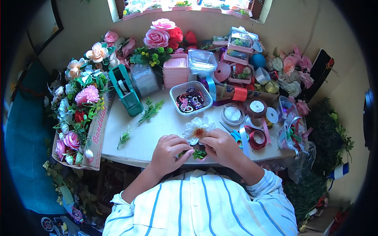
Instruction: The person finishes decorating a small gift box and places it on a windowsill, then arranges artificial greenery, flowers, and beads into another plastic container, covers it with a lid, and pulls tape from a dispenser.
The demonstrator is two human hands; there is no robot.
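A large white flower point(194, 132) with an orange-brown centre is near the table's front edge, between my hands. My right hand point(221, 146) has its fingers closed at the flower's right side, pinching it. My left hand point(170, 151) is curled just below and left of the petals; what its fingers hold, if anything, is hidden. Below the flower, a small bunch of green leaves point(199, 154) shows between the hands. Behind the flower stands a clear tub point(172, 96) of beads and bracelets. Green sprigs point(150, 111) lie to the left.
A green tape dispenser point(134, 104) and a box of artificial flowers point(97, 137) are at the left. Pink trays point(175, 74) stand at the back. Blue-handled scissors point(236, 136), ribbon rolls point(257, 138) and a clear ribbon container point(290, 133) are at the right.
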